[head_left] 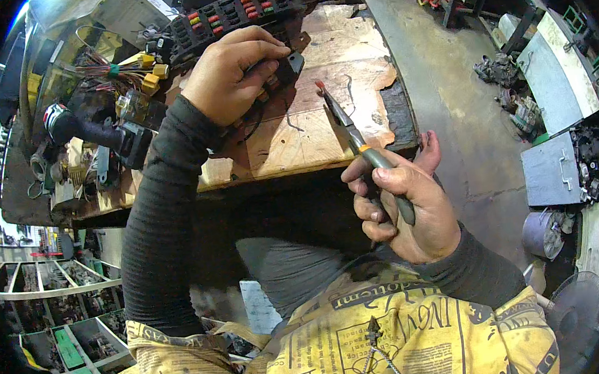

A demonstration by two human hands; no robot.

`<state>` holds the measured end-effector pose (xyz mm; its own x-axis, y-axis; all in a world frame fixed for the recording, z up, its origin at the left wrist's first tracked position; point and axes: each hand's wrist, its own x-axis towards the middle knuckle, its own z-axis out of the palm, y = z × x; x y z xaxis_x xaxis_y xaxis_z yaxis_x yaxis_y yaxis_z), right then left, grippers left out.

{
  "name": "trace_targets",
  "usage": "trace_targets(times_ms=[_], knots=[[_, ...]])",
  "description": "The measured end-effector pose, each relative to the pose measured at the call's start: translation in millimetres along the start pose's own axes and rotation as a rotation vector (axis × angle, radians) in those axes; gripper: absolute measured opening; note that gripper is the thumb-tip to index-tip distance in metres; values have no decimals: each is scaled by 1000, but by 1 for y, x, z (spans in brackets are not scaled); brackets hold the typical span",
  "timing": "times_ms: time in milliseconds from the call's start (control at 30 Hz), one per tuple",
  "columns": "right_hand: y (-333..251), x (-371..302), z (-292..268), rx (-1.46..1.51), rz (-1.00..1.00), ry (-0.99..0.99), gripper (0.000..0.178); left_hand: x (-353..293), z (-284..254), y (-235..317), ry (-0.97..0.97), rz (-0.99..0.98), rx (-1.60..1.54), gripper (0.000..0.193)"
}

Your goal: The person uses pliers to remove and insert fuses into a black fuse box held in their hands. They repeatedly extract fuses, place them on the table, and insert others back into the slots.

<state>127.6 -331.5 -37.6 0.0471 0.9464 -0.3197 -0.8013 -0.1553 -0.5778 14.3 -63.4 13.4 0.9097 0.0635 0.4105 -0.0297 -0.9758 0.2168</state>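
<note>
My left hand (236, 75) is closed on a dark piece at the bench's near middle. Most of that piece is hidden under my fingers; a black end (293, 62) juts out to the right. My right hand (411, 206) grips long-nose pliers (351, 127) with grey and yellow handles, their jaws pointing up and left over the bench. At the jaw tips sits a small red piece (320, 85), too small to name surely. Just beyond my left hand lies a black fuse box (231, 18) set with red, yellow and green fuses.
The worn wooden bench (323, 135) carries loose black wire bits. To the left lie a cordless power tool (88, 131) and a wire bundle with yellow connectors (151, 79). Divided parts bins (72, 353) stand lower left. At right are a grey metal box (551, 168) and a fan (577, 309).
</note>
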Motion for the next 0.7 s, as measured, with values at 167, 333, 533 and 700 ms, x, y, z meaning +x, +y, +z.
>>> trace_targets(times_ms=[167, 333, 533, 700], knots=[[-1, 2, 8, -15, 60, -41, 35, -1, -3, 0, -48, -7, 15, 23], [3, 19, 25, 9, 66, -65, 23, 0, -4, 0, -46, 6, 8, 24], [4, 27, 32, -70, 66, -35, 21, 0, -5, 0, -58, 39, -79, 26], [6, 28, 30, -96, 67, -67, 20, 0, -6, 0, -69, 68, -110, 27]])
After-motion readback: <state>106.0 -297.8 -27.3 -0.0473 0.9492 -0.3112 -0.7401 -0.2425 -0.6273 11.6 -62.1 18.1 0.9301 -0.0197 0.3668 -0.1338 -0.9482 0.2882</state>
